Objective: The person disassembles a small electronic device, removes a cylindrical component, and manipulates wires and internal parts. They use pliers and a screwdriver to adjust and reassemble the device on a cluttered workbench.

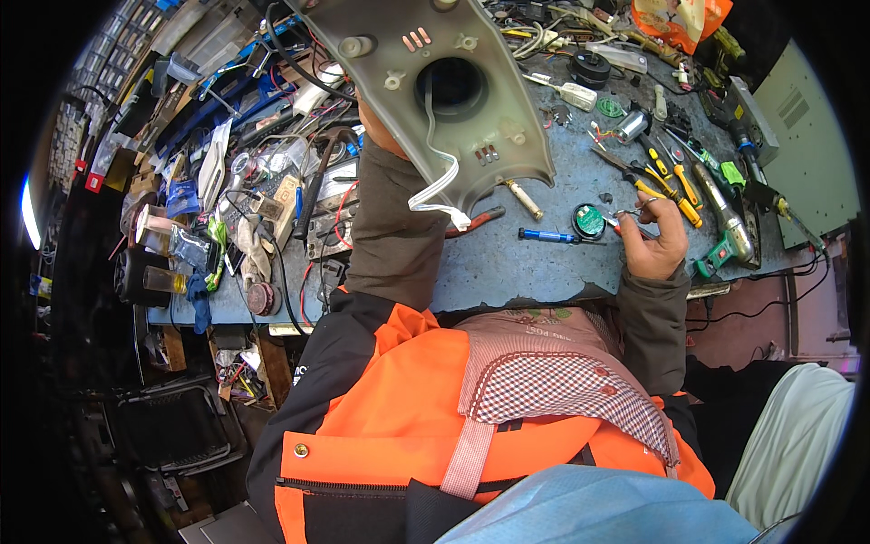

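Observation:
A greyish translucent plastic housing point(523, 113) with a round dark hole is held up over the bench, its inner side with screw posts showing. A white cable point(441, 181) with a small plug hangs from it. My left hand point(381, 129) grips the housing's left edge, its fingers mostly hidden behind the plastic. Lower right, my right hand point(656, 238) is closed in a pinch just above the bench; a small metallic thing seems to show at its fingertips, too small to name. Beside it lie a small round tin with a green label point(589, 220) and a blue pen-shaped tool point(547, 236).
Yellow-handled pliers point(678, 201), a green-handled tool point(717, 257) and a metal cylinder point(633, 126) lie right of the housing. Cables, tools and parts crowd the left side, with a wire spool point(156, 227) near the edge. An orange bag point(681, 20) sits at the back.

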Demonstrator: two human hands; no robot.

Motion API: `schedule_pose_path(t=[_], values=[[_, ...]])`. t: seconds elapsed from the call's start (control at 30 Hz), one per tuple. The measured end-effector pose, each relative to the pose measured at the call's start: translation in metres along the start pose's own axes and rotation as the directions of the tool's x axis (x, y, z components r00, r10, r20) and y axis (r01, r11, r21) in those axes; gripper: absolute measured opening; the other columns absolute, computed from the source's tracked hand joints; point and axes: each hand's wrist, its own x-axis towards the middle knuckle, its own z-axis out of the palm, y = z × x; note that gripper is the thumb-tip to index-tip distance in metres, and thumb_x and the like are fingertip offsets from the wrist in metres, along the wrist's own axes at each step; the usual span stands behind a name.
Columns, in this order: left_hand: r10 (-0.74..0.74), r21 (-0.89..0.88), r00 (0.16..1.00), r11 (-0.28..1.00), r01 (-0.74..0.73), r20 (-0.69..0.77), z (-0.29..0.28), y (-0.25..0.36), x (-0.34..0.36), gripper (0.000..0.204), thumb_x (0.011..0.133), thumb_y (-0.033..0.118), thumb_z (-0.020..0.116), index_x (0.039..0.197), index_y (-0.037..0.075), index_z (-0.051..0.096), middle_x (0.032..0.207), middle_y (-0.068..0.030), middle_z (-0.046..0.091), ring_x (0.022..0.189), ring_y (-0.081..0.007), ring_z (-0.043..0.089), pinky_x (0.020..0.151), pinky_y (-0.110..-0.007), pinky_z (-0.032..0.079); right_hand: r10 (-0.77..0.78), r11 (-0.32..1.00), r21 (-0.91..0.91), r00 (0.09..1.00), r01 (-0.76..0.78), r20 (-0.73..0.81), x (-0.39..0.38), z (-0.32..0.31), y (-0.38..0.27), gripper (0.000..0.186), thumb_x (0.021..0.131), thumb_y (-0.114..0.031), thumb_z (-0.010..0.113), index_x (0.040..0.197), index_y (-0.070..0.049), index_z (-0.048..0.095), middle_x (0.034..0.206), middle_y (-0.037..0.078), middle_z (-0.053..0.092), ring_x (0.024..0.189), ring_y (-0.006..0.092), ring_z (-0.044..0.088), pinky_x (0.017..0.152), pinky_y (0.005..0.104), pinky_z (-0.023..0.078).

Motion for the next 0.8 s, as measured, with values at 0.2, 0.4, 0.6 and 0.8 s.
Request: schedule_pose_path(t=[0.2,0.4,0.6,0.8], values=[[-0.008,-0.018,1.0,1.0,0.008,-0.01,-0.001,-0.001,-0.003,0.031,0.095,0.008,0.076,0.121,-0.003,0.062,0.102,-0.0092,0.071,0.09,-0.0184,0.069,0.085,-0.031,0.059,0.001,1.0,0.004,1.0,-0.001,0.002,-0.001,0.0,0.0,0.036,0.071,0.005,0.083,0.105,0.003,0.07,0.088,0.011,0.066,0.072,0.0192,0.058,0.068,0.0325,0.05],[0.011,-0.063,1.0,0.998,-0.013,-0.029,0.019,-0.007,-0.005,0.031,0.095,0.007,0.076,0.12,-0.003,0.062,0.102,-0.0092,0.071,0.09,-0.0184,0.069,0.085,-0.031,0.058,-0.025,0.999,0.031,0.999,0.025,-0.023,0.0,0.001,0.012,0.036,0.072,0.003,0.083,0.107,0.003,0.072,0.085,0.012,0.065,0.072,0.0219,0.06,0.067,0.0333,0.051],[0.199,0.112,0.978,0.973,-0.204,0.057,0.059,0.003,-0.011,0.024,0.095,0.005,0.075,0.116,-0.002,0.065,0.101,-0.0098,0.072,0.092,-0.0199,0.069,0.084,-0.033,0.057,-0.11,0.993,-0.054,0.994,0.109,-0.016,0.004,-0.007,0.002,0.036,0.072,-0.003,0.084,0.106,0.0,0.075,0.091,0.016,0.071,0.082,0.0335,0.068,0.074,0.0405,0.055],[-0.191,-0.213,0.954,0.947,0.241,0.232,0.091,0.03,-0.05,0.052,0.08,0.008,0.092,0.124,0.003,0.066,0.105,-0.0069,0.074,0.091,-0.0172,0.07,0.079,-0.035,0.06,-0.184,0.949,-0.224,0.966,0.223,0.179,0.006,-0.058,-0.027,0.03,0.076,0.004,0.071,0.103,-0.006,0.075,0.106,0.011,0.072,0.09,0.0311,0.067,0.076,0.0391,0.056]])
